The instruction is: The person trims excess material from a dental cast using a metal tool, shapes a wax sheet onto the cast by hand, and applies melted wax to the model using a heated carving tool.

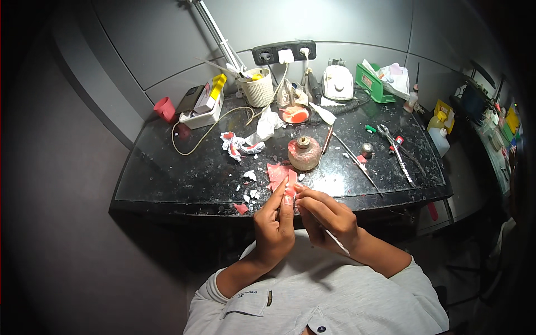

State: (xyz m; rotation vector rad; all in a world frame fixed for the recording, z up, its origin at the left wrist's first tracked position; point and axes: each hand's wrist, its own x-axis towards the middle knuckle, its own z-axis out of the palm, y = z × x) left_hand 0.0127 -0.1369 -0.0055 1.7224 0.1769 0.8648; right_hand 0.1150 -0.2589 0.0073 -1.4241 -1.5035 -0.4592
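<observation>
Near the front edge of the bench, my two hands meet at a small pink wax-like piece [291,190]. My left hand [273,226] pinches this piece between thumb and fingers. A slim pale-handled tool [336,242] is gripped in my right hand [330,219], its handle pointing back toward my shirt; its tip is hidden at the pink piece. Just beyond my fingers lies a pink wax sheet [274,175], partly covered by them. Behind that stands a round, stained burner-like jar [305,154] with a metal neck. White broken chips [249,176] are scattered left of my fingers.
Crumpled white paper [241,146] lies left of the jar. To the right are a long thin metal tool [357,161], pliers [397,152] and a small metal cup [367,149]. Farther back stand a woven basket [257,91], a white machine [338,84] and a green box [374,85].
</observation>
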